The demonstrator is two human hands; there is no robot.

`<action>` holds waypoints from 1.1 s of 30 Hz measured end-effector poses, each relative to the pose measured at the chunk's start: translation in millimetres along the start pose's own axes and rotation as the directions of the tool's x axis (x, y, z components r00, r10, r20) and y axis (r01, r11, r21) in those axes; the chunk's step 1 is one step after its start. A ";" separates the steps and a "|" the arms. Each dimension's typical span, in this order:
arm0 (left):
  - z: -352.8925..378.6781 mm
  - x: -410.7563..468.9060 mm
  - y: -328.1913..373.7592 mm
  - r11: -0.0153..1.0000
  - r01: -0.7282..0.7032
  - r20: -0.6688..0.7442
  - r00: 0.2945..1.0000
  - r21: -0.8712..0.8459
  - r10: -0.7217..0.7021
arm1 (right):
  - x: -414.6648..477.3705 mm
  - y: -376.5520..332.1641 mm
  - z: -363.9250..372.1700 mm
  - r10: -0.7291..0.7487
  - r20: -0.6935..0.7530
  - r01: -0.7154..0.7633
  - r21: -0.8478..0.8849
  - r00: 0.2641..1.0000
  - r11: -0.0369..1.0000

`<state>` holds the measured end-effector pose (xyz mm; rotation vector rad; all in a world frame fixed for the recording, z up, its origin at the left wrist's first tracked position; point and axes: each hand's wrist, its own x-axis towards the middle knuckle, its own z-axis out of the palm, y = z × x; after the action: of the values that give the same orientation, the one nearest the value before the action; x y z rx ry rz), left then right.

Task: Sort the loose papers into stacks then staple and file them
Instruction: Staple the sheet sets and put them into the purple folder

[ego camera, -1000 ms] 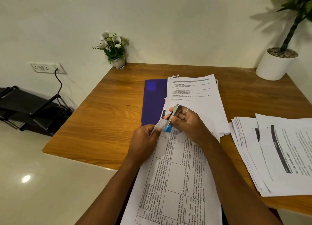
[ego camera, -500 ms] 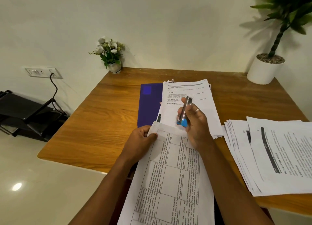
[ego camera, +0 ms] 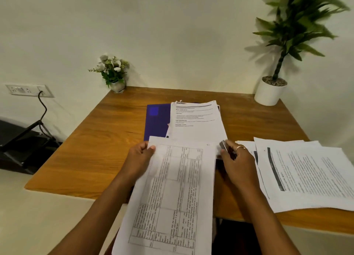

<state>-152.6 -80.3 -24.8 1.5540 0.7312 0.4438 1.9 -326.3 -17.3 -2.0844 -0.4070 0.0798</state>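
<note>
A set of papers printed with a table (ego camera: 172,193) hangs over the near edge of the wooden table. My left hand (ego camera: 138,160) pinches its top left corner. My right hand (ego camera: 234,160) holds a small metal stapler (ego camera: 225,147) at the set's top right corner; whether the fingers also hold the paper is unclear. Behind lies a stack of printed sheets (ego camera: 195,120) on a dark blue folder (ego camera: 157,120). A fanned pile of loose papers (ego camera: 302,172) lies to the right.
A small white flower pot (ego camera: 115,75) stands at the table's back left corner, and a tall green plant in a white pot (ego camera: 271,91) at the back right. The wooden table (ego camera: 95,149) shows bare wood on its left. A black stand sits on the floor at the left.
My right hand has carried the stapler from the papers' top left corner over to the right edge. My left hand has kept its hold on the top left corner. The view has tilted up.
</note>
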 end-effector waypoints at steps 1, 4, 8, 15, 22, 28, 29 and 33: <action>-3.5 2.8 6.2 1.000 0.015 -0.023 1.000 -0.004 -0.015 | -3.7 0.3 -3.2 0.010 -0.004 -0.011 -0.019 1.000 1.000; -10.9 15.5 30.1 1.000 0.025 -0.094 0.995 0.002 -0.025 | -13.5 0.5 -6.3 0.010 0.028 -0.008 -0.086 1.000 0.996; -3.9 30.9 58.9 0.999 0.038 -0.071 0.997 0.014 -0.037 | -21.1 9.1 -4.1 -0.009 0.109 0.032 -0.218 0.994 0.975; 28.6 50.8 76.0 0.994 0.094 -0.028 0.995 -0.054 -0.095 | -9.5 -12.8 -23.3 0.034 0.070 -0.025 -0.127 0.997 0.992; 57.2 76.5 83.8 0.970 0.191 -0.017 0.981 -0.151 -0.196 | 20.2 -35.0 -52.8 0.181 0.661 -0.602 0.491 0.728 0.629; 63.3 108.4 84.3 0.986 0.155 -0.024 0.988 0.070 -0.153 | 83.1 -33.4 -31.3 0.264 0.435 -0.423 0.321 0.861 0.847; 64.3 113.0 77.5 0.968 0.155 -0.016 0.988 0.199 -0.155 | 90.8 -36.8 -27.0 0.259 0.410 -0.380 0.248 0.875 0.891; 69.3 118.6 48.5 0.824 0.126 -0.027 0.991 0.553 -0.134 | 106.4 -38.7 -6.8 0.204 0.353 -0.165 -0.139 0.913 0.976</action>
<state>-11.8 -50.6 -2.5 2.0296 1.0091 0.1137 93.7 -279.7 30.3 -2.2119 -0.4431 0.5793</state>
